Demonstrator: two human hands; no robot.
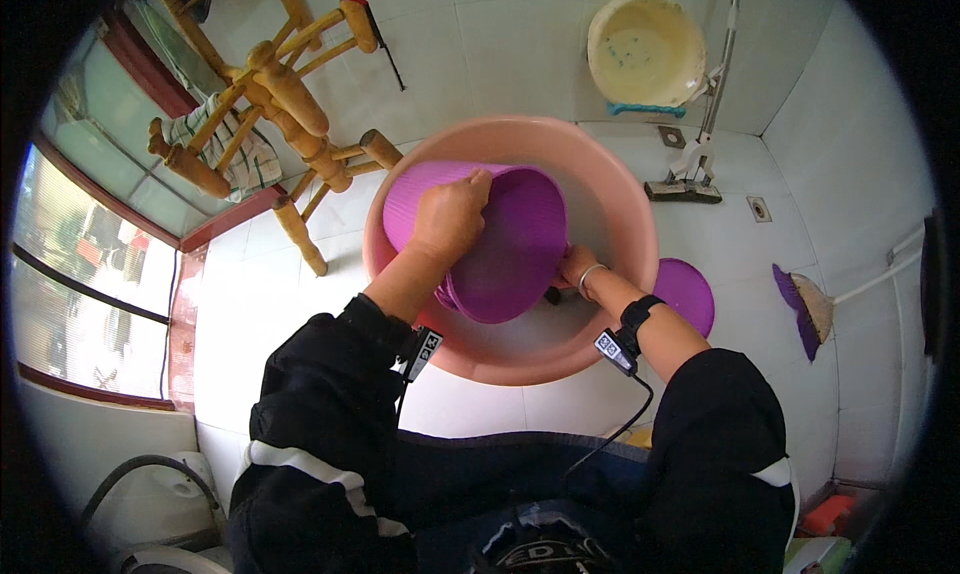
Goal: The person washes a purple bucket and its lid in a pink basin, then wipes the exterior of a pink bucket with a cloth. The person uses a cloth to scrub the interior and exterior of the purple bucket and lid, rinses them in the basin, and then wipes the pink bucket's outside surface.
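Observation:
A purple ribbed plastic bucket (515,239) lies tipped on its side in a large salmon-pink basin (643,209), its mouth turned toward the right. Cloudy water (595,324) stands in the basin. Closed over the bucket's upper rim is my left hand (455,212). My right hand (577,267), wearing a bracelet, is curled against the rim's right side, low in the basin. Its fingertips are partly hidden, so what they hold cannot be made out. Just below them shows a small dark thing (553,295), mostly covered by the bucket.
Upturned wooden stools (300,124) stand at the far left. A round purple lid (685,296) lies right of the basin. Farther back are a cream basin (645,49) and a mop (690,169). A purple-edged brush (805,304) is near the right wall.

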